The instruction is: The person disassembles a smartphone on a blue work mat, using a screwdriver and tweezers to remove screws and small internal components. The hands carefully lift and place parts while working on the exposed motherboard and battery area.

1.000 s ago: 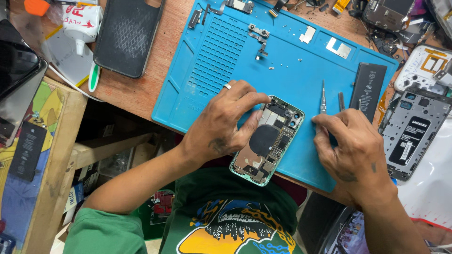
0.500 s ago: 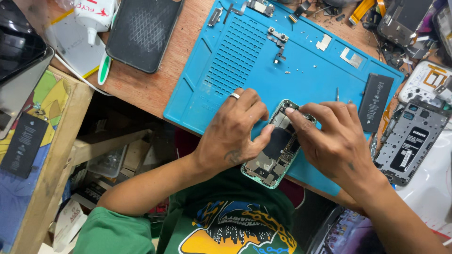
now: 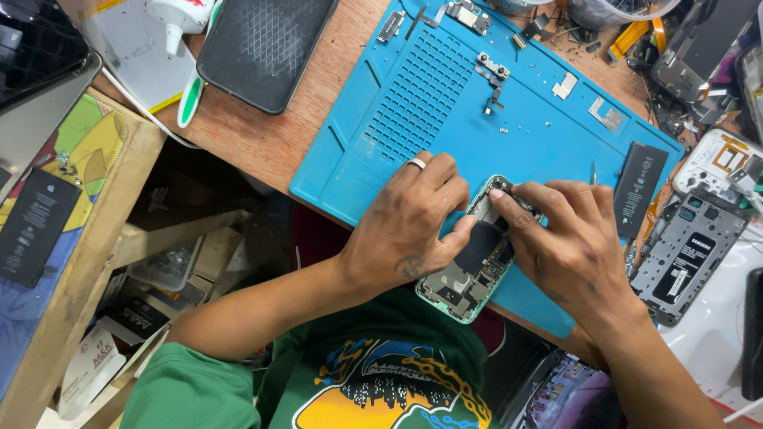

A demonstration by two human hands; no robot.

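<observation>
An opened phone [image 3: 473, 262] with a mint-green frame and bare internals lies at the near edge of a blue repair mat [image 3: 445, 95]. My left hand [image 3: 409, 222], a ring on one finger, grips the phone's left side and holds it steady. My right hand [image 3: 568, 246] rests over the phone's upper right part, with its fingertips pinched on something small inside the top of the frame. What the fingertips pinch is too small to tell. A thin screwdriver [image 3: 593, 171] stands just beyond my right hand on the mat.
A black phone battery [image 3: 640, 189] lies on the mat's right edge. Small brackets and screws [image 3: 493, 75] are scattered on the mat. A dark phone panel [image 3: 266, 44] lies at the back left. Another stripped phone body [image 3: 683, 254] sits at the right. A wooden shelf [image 3: 71, 262] stands at the left.
My right hand has left the screwdriver on the mat and moved left onto the top of the opened phone. The left hand keeps its hold.
</observation>
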